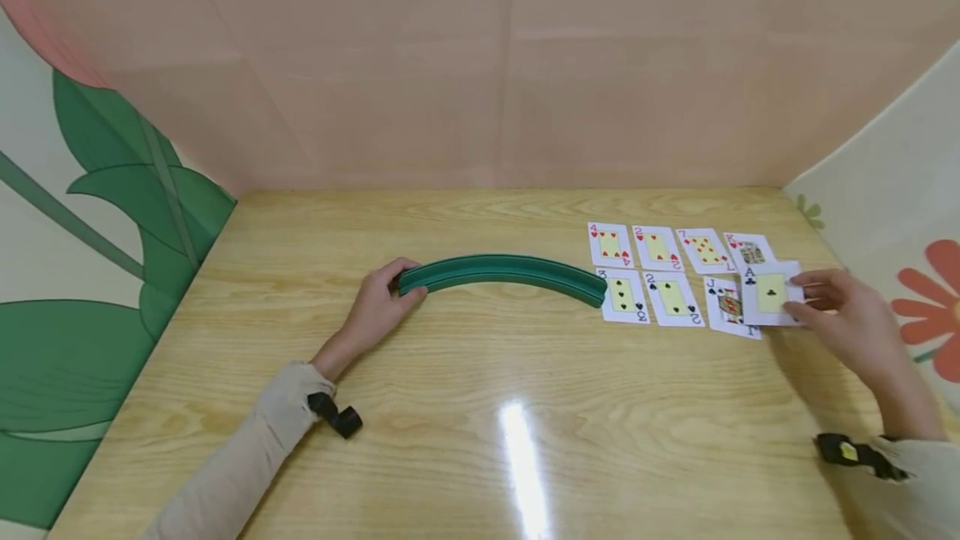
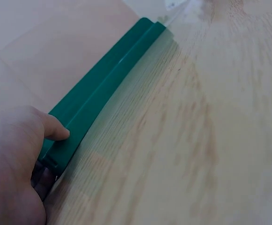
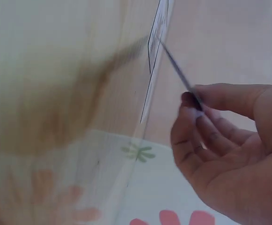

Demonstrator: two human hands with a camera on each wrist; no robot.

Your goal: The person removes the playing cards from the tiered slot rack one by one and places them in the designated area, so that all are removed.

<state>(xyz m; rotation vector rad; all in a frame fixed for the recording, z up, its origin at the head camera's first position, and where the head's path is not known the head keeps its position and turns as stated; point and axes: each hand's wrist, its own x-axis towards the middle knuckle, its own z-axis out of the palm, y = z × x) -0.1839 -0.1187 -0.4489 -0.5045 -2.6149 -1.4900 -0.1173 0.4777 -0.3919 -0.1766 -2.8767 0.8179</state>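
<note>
My left hand [image 1: 378, 300] grips the left end of a curved green playing-card holder [image 1: 501, 268]; in the left wrist view the thumb [image 2: 57, 130] lies along its grooved top. The holder's right end overlaps the edge of the three of spades [image 1: 624, 298]. At the right, my right hand [image 1: 851, 319] pinches the ace of clubs [image 1: 771, 293] between thumb and fingers, face up. The ace covers part of the jack of spades [image 1: 723, 307] and the lower edge of the king of hearts [image 1: 750, 250]. Edge-on in the right wrist view, the ace [image 3: 178, 70] shows as a thin dark line.
Face-up cards lie in two rows at the right: the four of hearts [image 1: 609, 246], two of hearts [image 1: 656, 248] and seven of diamonds [image 1: 705, 251] behind, the two of spades [image 1: 673, 299] in front. A pink wall [image 1: 495, 107] borders the wooden table [image 1: 435, 423].
</note>
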